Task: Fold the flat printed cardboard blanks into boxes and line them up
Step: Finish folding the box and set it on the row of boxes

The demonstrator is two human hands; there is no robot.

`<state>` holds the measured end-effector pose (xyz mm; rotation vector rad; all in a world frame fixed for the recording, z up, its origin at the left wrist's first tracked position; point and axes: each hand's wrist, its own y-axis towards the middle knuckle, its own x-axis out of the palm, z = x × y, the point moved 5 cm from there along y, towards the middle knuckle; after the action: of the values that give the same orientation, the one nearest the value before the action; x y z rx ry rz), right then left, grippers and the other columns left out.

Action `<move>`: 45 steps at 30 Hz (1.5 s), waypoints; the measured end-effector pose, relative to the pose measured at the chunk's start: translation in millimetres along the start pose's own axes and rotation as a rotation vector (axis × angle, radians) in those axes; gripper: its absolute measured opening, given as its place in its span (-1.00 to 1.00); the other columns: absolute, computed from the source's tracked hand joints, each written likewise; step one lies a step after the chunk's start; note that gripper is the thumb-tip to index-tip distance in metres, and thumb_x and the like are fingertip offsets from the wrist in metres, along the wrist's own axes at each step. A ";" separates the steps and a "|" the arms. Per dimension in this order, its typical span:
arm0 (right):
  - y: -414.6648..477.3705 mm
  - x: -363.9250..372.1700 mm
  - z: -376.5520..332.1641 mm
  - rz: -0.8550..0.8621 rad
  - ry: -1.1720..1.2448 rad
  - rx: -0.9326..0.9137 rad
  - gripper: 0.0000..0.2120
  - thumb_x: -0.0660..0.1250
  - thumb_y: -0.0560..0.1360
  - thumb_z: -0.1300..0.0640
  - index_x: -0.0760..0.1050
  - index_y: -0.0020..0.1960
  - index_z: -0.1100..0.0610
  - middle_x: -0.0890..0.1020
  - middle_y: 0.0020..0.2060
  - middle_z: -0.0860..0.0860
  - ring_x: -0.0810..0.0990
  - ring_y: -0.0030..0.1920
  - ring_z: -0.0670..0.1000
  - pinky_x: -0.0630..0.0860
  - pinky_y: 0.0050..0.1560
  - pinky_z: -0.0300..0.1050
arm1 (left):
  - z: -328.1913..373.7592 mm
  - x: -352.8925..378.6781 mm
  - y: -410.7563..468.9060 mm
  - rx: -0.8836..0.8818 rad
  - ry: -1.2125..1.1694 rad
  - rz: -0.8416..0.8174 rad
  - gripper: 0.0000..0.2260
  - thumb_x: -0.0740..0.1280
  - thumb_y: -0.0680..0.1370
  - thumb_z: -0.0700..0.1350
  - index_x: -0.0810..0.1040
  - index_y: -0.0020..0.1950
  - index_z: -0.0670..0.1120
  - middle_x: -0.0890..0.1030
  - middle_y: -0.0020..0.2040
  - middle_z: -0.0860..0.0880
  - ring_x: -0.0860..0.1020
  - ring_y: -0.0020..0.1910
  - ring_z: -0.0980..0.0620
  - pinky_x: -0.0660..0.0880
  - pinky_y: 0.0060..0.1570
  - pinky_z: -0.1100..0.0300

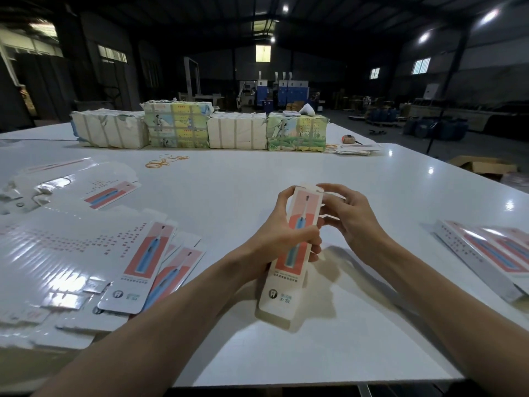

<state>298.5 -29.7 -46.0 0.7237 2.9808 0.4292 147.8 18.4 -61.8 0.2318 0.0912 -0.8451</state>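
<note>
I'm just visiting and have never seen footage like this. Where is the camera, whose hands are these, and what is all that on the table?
There is no machine here: a person wears one wide-angle camera on the head, looking forward and down, so the two bare arms are their own. The left hand grips the middle of a long narrow cardboard box printed with a blue toothbrush on a pink panel; the right hand holds its far end. On the glossy white table, a loose pile of flat printed cardboard blanks lies to the left, and finished boxes lie side by side to the right. Farther off are wrapped paper bundles and some yellow rubber bands.
</note>
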 end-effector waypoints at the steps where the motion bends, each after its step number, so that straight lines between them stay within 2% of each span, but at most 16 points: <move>1: 0.1 -0.8 -0.2 0.005 -0.005 0.000 -0.76 0.31 0.69 0.12 0.62 0.29 0.17 0.76 -0.04 0.09 0.73 0.01 0.26 0.72 -0.05 0.00 | 0.4 -0.1 -0.3 0.002 0.003 -0.006 -0.22 0.51 0.52 -0.24 0.12 0.44 0.34 0.58 0.12 -0.08 0.75 -0.20 -0.03 0.64 -0.27 0.21; 4: -1.9 -1.0 -2.8 0.001 -0.018 -0.035 -0.76 0.32 0.68 0.14 0.65 0.29 0.16 0.77 -0.02 0.09 0.73 -0.01 0.26 0.72 -0.08 0.00 | -0.6 -0.9 -1.4 -0.004 -0.006 -0.018 -0.20 0.52 0.50 -0.22 0.12 0.45 0.34 0.59 0.11 -0.10 0.75 -0.20 -0.05 0.64 -0.28 0.20; 10: -6.5 -1.3 -14.8 0.017 -0.187 -0.267 -0.78 0.28 0.69 0.25 0.66 0.22 0.12 0.78 -0.08 0.02 0.77 -0.12 0.16 0.73 -0.21 0.00 | -5.4 -0.2 0.1 -0.049 -0.050 -0.038 -0.21 0.51 0.50 -0.17 0.13 0.45 0.37 0.63 0.08 -0.12 0.75 -0.20 -0.10 0.66 -0.27 0.16; 13: -6.0 -2.0 -18.3 -0.007 -0.215 -0.295 -0.75 0.22 0.70 0.30 0.64 0.22 0.16 0.77 -0.03 0.01 0.77 -0.04 0.13 0.72 -0.12 -0.04 | -5.2 0.4 1.4 -0.036 -0.035 -0.045 -0.22 0.52 0.48 -0.16 0.14 0.45 0.36 0.62 0.11 -0.09 0.75 -0.21 -0.10 0.66 -0.27 0.16; 15: -3.2 -3.1 -18.8 -0.045 -0.141 -0.244 -0.77 0.20 0.68 0.32 0.62 0.17 0.21 0.76 -0.01 0.09 0.76 0.02 0.18 0.72 0.00 0.02 | -5.8 2.8 1.9 -0.023 0.001 -0.053 -0.22 0.52 0.48 -0.14 0.14 0.45 0.37 0.62 0.14 -0.06 0.75 -0.20 -0.10 0.66 -0.25 0.16; 17: -1.9 -2.0 -18.2 -0.093 0.008 -0.146 -0.80 0.22 0.67 0.26 0.61 0.11 0.25 0.73 -0.01 0.14 0.74 0.07 0.24 0.71 0.05 0.06 | -5.9 3.9 2.0 -0.007 0.033 -0.050 -0.22 0.52 0.49 -0.13 0.13 0.46 0.37 0.61 0.15 -0.05 0.75 -0.21 -0.08 0.65 -0.26 0.17; 20: -1.6 0.2 -17.0 -0.100 0.131 -0.045 -0.74 0.26 0.67 0.11 0.63 0.09 0.27 0.73 -0.02 0.13 0.74 0.10 0.22 0.70 0.01 0.03 | -5.0 2.3 1.6 0.008 0.042 -0.047 -0.20 0.52 0.45 -0.12 0.11 0.43 0.39 0.60 0.15 -0.08 0.74 -0.23 -0.06 0.65 -0.26 0.18; 26: 1.1 -3.7 -10.1 -0.033 0.201 0.095 -0.89 0.40 0.62 0.23 0.70 0.02 0.23 0.74 -0.08 0.14 0.76 0.03 0.17 0.69 -0.11 0.02 | -7.3 -0.7 1.4 0.045 0.054 -0.038 -0.14 0.54 0.42 -0.13 0.07 0.43 0.41 0.55 0.18 -0.12 0.74 -0.24 -0.08 0.65 -0.26 0.19; 34: 0.8 -6.6 -10.3 -0.030 0.194 0.114 -0.87 0.40 0.61 0.26 0.71 -0.05 0.23 0.74 -0.14 0.10 0.77 -0.05 0.11 0.69 -0.11 0.01 | -9.3 -2.3 4.5 0.090 0.097 -0.040 -0.09 0.58 0.39 -0.11 0.07 0.40 0.55 0.53 0.18 -0.08 0.75 -0.12 -0.03 0.66 -0.25 0.18; 37: 0.6 -6.7 -10.3 -0.032 0.185 0.134 -0.89 0.38 0.62 0.28 0.69 0.00 0.27 0.74 -0.12 0.13 0.77 -0.04 0.13 0.70 -0.08 0.06 | -10.4 -2.2 4.2 0.096 0.099 -0.054 -0.07 0.58 0.40 -0.12 0.07 0.43 0.54 0.54 0.18 -0.08 0.75 -0.14 -0.08 0.67 -0.26 0.15; 41: 0.1 -8.8 -11.8 -0.044 0.157 0.134 -0.85 0.35 0.61 0.34 0.70 -0.04 0.26 0.74 -0.08 0.17 0.77 0.01 0.19 0.72 -0.07 0.08 | -9.6 -1.5 3.5 0.121 0.138 -0.069 -0.05 0.58 0.42 -0.12 0.05 0.49 0.52 0.53 0.22 -0.07 0.74 -0.07 -0.03 0.67 -0.25 0.15; 45: -0.7 -8.8 -13.3 -0.062 0.109 0.094 -0.85 0.35 0.61 0.35 0.70 -0.02 0.26 0.74 -0.04 0.20 0.76 0.04 0.21 0.72 -0.05 0.06 | -9.5 -1.9 3.7 0.098 0.139 -0.060 -0.12 0.57 0.40 -0.11 0.12 0.43 0.48 0.54 0.20 -0.11 0.74 -0.14 -0.07 0.67 -0.26 0.13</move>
<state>304.6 -37.7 -33.5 0.6318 3.1348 0.3380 149.5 24.5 -70.1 0.3812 0.1879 -0.8936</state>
